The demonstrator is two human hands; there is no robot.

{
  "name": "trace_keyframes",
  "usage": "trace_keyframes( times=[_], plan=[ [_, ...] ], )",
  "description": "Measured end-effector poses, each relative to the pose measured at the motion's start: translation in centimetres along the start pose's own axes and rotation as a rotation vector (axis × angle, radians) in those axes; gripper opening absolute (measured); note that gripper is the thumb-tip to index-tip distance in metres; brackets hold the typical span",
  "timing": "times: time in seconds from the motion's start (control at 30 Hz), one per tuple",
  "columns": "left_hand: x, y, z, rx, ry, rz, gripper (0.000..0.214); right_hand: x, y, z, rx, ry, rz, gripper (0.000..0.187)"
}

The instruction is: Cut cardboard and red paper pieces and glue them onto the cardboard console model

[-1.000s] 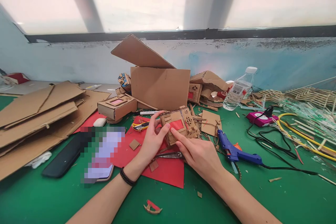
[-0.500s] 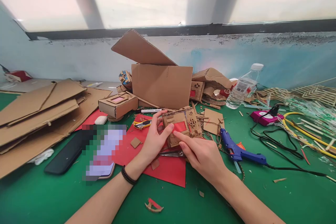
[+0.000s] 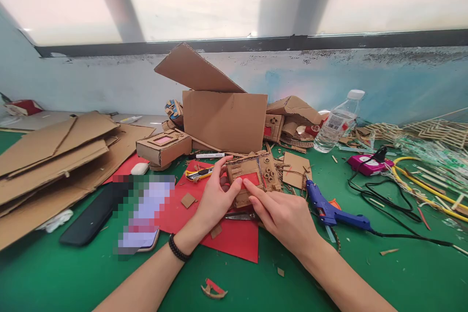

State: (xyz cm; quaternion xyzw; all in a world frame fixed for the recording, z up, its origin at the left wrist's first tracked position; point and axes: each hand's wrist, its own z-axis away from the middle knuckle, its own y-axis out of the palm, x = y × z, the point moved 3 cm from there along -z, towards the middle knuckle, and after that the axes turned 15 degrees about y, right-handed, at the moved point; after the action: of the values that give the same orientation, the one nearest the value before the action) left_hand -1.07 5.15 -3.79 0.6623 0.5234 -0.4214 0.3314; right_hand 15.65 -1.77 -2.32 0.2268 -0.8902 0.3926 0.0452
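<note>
A small cardboard game console (image 3: 271, 181), with round buttons and a red screen panel (image 3: 252, 177), is tilted between my hands. My left hand (image 3: 219, 192) grips its left side, thumb on the front by the screen and fingers behind the edge. From the lower right, my right hand (image 3: 281, 212) lays its index fingertip on the screen's lower-left part beside the left thumb. Its other fingers are curled at the console's lower edge. Scissors (image 3: 241, 216) lie just below, on a red sheet (image 3: 234, 241). A yellow utility knife (image 3: 199, 173) is left of the console.
A blue glue gun (image 3: 338, 214) with its cord lies at right, near a pink power strip (image 3: 369, 163). Behind stand a large cardboard piece (image 3: 224, 119), another cardboard console (image 3: 164, 148) and a water bottle (image 3: 338, 122). Phones (image 3: 93, 214) and stacked cardboard (image 3: 54, 151) are at left.
My right index fingertip has shifted very slightly along the red screen. Both hands keep almost the same place on the console, and the view has moved a little.
</note>
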Motion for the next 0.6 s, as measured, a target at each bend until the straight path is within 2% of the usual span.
trace_keyframes(
  times=[0.17,0.3,0.47,0.6],
  plan=[
    [-0.09,-0.27,-0.05,-0.036,-0.008,-0.027,0.059,-0.50,-0.33,-0.13,-0.065,0.021,0.035,0.034],
    [-0.23,-0.42,-0.17,-0.046,0.005,-0.026,0.061,-0.26,-0.20,-0.09,-0.013,-0.044,0.051,0.036],
    [-0.31,-0.30,-0.14,-0.061,0.003,-0.018,0.063,-0.57,-0.22,-0.08,-0.053,0.025,0.100,0.034],
    [-0.40,-0.06,-0.05,-0.048,0.009,-0.020,0.065,-0.20,-0.13,-0.15,-0.029,-0.013,0.069,0.036]
  ],
)
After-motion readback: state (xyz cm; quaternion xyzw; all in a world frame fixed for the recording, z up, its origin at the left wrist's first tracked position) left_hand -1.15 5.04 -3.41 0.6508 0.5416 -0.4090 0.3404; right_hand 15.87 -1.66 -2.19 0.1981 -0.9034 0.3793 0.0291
